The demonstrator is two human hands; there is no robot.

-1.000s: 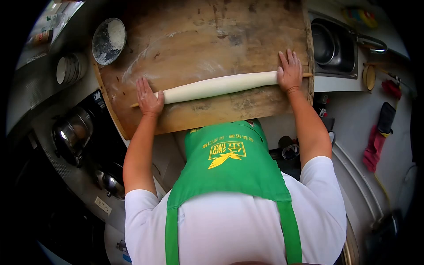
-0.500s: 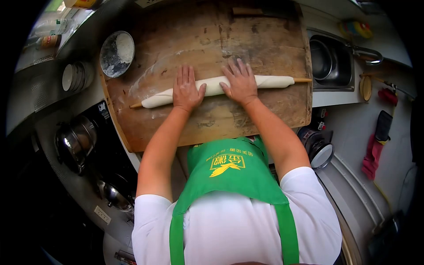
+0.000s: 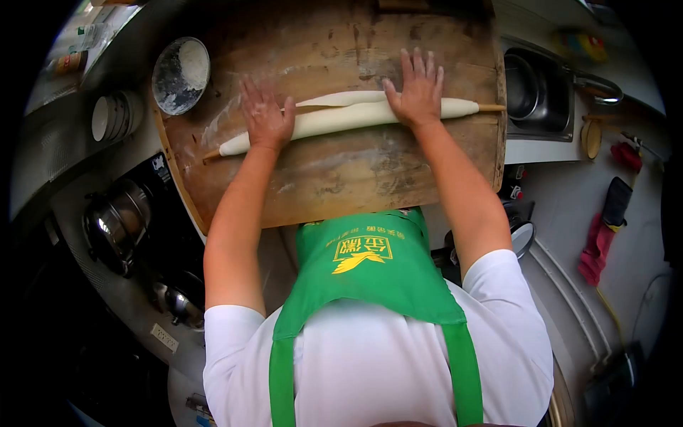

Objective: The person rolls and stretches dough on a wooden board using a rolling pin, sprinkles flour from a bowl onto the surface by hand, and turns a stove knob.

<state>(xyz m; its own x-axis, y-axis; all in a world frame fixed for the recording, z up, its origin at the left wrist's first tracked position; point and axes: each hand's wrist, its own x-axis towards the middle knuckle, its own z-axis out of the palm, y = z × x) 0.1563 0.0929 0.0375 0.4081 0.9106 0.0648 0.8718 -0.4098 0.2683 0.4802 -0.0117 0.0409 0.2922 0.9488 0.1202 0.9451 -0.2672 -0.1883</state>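
A long rolling pin (image 3: 491, 108) lies across the wooden board, with a sheet of pale dough (image 3: 338, 121) wrapped round most of its length. Only the pin's two bare wooden ends stick out. A loose flap of the dough lifts along its far side between my hands. My left hand (image 3: 269, 121) rests flat on the roll near its left part, fingers stretched away from me. My right hand (image 3: 418, 96) lies on the right part, open, fingers spread past the roll. Flour dusts the fingers of both hands.
The wooden board (image 3: 341, 178) bears flour smears. A metal bowl of flour (image 3: 181, 76) stands at its left corner, stacked bowls (image 3: 110, 119) farther left. A sink (image 3: 537, 89) with a faucet (image 3: 599, 89) adjoins the right edge. Pots (image 3: 117, 220) stand at lower left.
My hands have moved apart and farther from me along the roll. The dough roll has shifted away from me, and a flap of dough now shows loose along its far side.
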